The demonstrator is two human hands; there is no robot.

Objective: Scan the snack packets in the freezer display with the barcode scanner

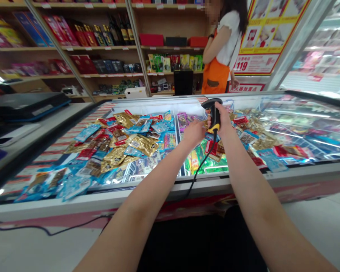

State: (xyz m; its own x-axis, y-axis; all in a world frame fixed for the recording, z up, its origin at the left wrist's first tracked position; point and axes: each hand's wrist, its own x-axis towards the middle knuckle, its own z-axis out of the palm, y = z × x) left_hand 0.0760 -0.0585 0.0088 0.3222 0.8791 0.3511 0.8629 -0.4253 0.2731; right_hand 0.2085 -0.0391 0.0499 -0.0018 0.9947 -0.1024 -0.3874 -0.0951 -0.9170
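Observation:
My right hand (220, 121) is shut around the grip of a black and yellow handheld barcode scanner (214, 115), with its head pointing up and away from me. Its black coiled-free cable (200, 170) hangs down over the freezer's front rim. My left hand (194, 134) is just left of the scanner, fingertips close to it, above the snack packets. Whether those fingers pinch a small item is hard to tell. Below both hands, a chest freezer (170, 185) is heaped with foil snack packets (141, 145) in gold, blue and red.
A person in a white top and orange apron (215, 56) stands beyond the freezer. Wooden shelves (73, 47) behind hold boxes and wine bottles. A dark laptop (25, 105) rests on the counter to the left, and a cable lies on the floor (48, 230).

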